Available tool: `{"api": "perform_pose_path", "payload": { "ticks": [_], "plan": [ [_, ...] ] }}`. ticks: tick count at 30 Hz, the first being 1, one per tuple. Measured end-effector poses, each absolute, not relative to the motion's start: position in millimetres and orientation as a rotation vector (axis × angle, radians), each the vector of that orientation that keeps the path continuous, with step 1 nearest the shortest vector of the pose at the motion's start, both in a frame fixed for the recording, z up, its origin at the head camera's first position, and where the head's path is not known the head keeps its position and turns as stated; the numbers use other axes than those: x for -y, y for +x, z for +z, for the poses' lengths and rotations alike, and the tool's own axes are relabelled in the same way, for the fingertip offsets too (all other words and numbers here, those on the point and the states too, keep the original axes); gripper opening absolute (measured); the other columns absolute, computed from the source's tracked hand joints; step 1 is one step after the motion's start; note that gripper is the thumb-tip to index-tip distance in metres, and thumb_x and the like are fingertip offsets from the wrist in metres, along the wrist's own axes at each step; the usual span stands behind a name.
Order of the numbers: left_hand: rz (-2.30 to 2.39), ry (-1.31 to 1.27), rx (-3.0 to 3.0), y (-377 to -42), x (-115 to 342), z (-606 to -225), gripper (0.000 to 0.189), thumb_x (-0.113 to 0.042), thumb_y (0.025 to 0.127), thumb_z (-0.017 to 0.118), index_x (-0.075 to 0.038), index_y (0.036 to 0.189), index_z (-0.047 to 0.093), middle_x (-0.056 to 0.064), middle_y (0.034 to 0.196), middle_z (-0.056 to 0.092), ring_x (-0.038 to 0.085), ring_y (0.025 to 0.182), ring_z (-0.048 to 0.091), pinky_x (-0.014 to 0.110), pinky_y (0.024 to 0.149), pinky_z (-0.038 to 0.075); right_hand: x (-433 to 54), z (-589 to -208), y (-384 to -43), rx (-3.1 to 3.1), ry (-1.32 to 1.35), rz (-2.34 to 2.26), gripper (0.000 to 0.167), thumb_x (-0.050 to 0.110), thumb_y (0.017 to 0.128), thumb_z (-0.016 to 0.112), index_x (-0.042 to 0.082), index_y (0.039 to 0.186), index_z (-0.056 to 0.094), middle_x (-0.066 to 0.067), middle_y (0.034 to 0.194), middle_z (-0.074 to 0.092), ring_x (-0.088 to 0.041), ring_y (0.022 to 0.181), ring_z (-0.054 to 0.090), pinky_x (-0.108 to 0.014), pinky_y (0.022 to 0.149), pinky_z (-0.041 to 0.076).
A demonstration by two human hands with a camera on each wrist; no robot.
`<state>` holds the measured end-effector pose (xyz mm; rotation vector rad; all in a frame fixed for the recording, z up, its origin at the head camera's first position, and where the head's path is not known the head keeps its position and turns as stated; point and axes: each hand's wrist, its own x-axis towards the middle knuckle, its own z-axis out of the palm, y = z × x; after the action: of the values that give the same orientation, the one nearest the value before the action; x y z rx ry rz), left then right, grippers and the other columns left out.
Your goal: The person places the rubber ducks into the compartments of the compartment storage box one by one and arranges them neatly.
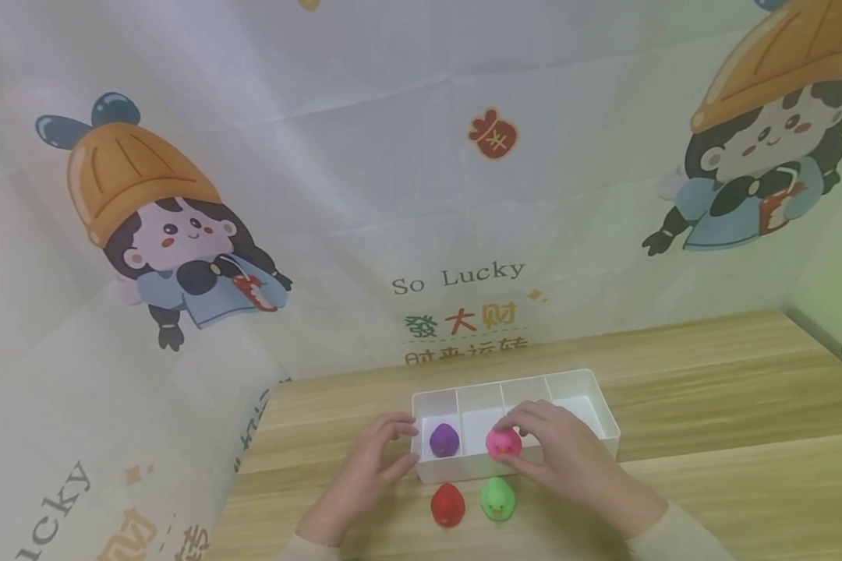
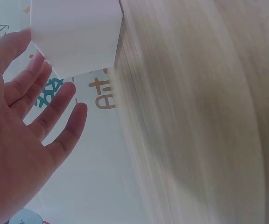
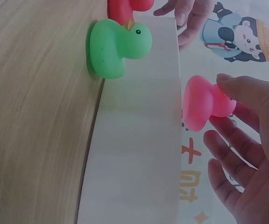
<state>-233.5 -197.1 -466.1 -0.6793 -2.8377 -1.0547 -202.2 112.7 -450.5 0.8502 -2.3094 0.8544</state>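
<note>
My right hand (image 1: 561, 448) pinches a pink rubber duck (image 1: 503, 444) by its head, between thumb and fingers. The duck is above the front wall of a white divided box (image 1: 533, 461), at the second compartment from the left. In the right wrist view the pink duck (image 3: 199, 103) shows its flat base beyond the box's upper edge. My left hand (image 1: 375, 460) touches the box's left end with its fingertips. Its fingers are loosely spread beside the white end wall (image 2: 78, 42) in the left wrist view. A purple duck (image 1: 444, 440) sits in the leftmost compartment.
A red duck (image 1: 447, 505) and a green duck (image 1: 498, 499) stand on the wooden table (image 1: 730, 389) in front of the box. Behind and to the left hangs a pale printed cloth (image 1: 365, 171) with cartoon figures and lettering.
</note>
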Motion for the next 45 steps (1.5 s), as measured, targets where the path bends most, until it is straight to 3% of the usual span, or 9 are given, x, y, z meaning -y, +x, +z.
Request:
{"api": "perform_pose_path", "payload": {
  "ticks": [22,37,45],
  "plan": [
    [-1.092,-0.664,2.832,-230,198,-466,0.032,-0.017,0.096,0.072,-0.010,0.126,0.065,0.005,0.147,0.057,0.032,0.129,0.058,0.056,0.115,0.047,-95,-456,-213,2.429,0.668,0.863,0.030,0.024,0.080,0.091,0.020,0.104,0.075,0.009,0.101,0.073,-0.011,0.090,0.065,-0.027,0.081,0.061],
    [-1.088,-0.674,2.831,-232,198,-466,0.031,-0.019,0.096,0.072,-0.014,0.125,0.066,0.003,0.148,0.057,0.032,0.133,0.057,0.056,0.117,0.045,-90,-455,-223,2.472,0.635,0.891,0.029,0.024,0.082,0.089,0.019,0.107,0.074,0.008,0.101,0.072,-0.008,0.091,0.063,-0.028,0.083,0.060],
    [-1.083,-0.673,2.830,-232,198,-466,0.031,-0.017,0.095,0.072,-0.012,0.125,0.066,0.003,0.147,0.057,0.031,0.133,0.056,0.056,0.117,0.045,-88,-457,-226,2.494,0.645,0.929,0.029,0.022,0.082,0.088,0.018,0.107,0.074,0.007,0.102,0.072,-0.014,0.093,0.065,-0.030,0.083,0.060]
  ]
}}
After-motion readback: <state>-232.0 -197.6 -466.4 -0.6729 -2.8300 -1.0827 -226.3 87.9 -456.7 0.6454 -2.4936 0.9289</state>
